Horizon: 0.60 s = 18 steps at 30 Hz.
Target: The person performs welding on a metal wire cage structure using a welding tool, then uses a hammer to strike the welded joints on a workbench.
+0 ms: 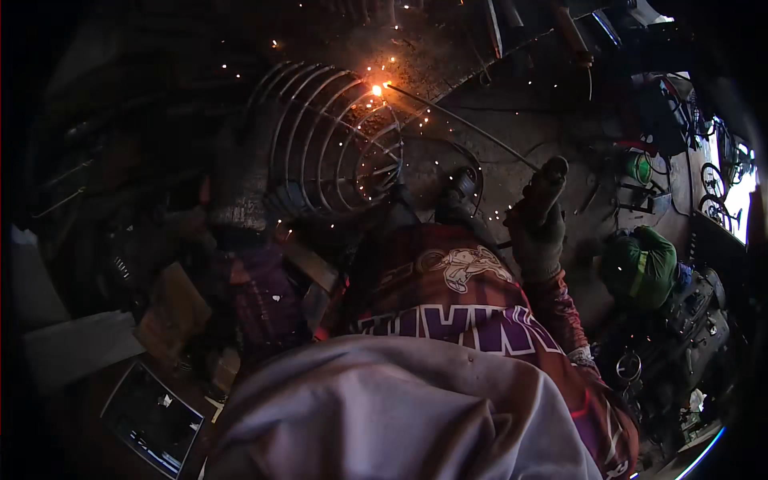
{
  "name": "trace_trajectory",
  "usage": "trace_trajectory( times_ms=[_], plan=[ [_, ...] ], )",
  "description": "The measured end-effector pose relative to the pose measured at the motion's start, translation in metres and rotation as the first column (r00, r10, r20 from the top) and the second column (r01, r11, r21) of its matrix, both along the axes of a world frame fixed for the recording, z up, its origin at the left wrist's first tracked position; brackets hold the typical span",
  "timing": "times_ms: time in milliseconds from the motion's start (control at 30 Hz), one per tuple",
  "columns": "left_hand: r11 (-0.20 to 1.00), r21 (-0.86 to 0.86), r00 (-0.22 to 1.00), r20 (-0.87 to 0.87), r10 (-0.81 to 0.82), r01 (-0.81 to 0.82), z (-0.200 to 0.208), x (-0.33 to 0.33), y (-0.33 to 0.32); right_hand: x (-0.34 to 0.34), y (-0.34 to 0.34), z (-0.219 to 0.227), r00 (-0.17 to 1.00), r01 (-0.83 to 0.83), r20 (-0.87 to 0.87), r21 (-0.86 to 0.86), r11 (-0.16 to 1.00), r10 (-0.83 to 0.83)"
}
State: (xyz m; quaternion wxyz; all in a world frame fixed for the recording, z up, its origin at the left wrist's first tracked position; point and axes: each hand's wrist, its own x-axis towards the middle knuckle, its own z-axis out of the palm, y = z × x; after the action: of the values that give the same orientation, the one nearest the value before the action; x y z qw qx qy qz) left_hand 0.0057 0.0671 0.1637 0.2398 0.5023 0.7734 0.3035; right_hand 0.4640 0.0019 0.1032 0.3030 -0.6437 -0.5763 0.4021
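Electrode holder [550, 178] clamped in right hand [538, 232] fingers, rod tip sparking on wire cage [336, 140]

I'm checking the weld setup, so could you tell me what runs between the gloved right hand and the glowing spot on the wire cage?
In the head view, only the thin welding rod spans from the right hand to the glowing spot on the wire cage.

wire cage [336, 140]: bare metal | glove [538, 240]: rough knit cloth

- Grey knitted glove [538, 240] on the right hand
- Orange-white sparks [376, 90] on the grey wire cage [336, 140]
- Maroon jersey [472, 308], purple-and-white lettering
- Green bundle [650, 266] at right
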Motion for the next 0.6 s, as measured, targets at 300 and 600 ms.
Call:
trace_trajectory(
  times_ms=[300, 600],
  plan=[
    [0.995, -0.016, 0.986, -0.134, -0.096, 0.095, -0.002, -0.006, -0.003, -0.002, -0.003, 0.0, 0.999, -0.011, -0.035, -0.044, 0.999, 0.009],
    [0.967, -0.232, 0.994, 0.014, 0.109, -0.103, 0.029, 0.022, 0.003, -0.01, 0.001, 0.008, 0.993, 0.018, -0.114, -0.103, 0.995, -0.03]
  ],
)
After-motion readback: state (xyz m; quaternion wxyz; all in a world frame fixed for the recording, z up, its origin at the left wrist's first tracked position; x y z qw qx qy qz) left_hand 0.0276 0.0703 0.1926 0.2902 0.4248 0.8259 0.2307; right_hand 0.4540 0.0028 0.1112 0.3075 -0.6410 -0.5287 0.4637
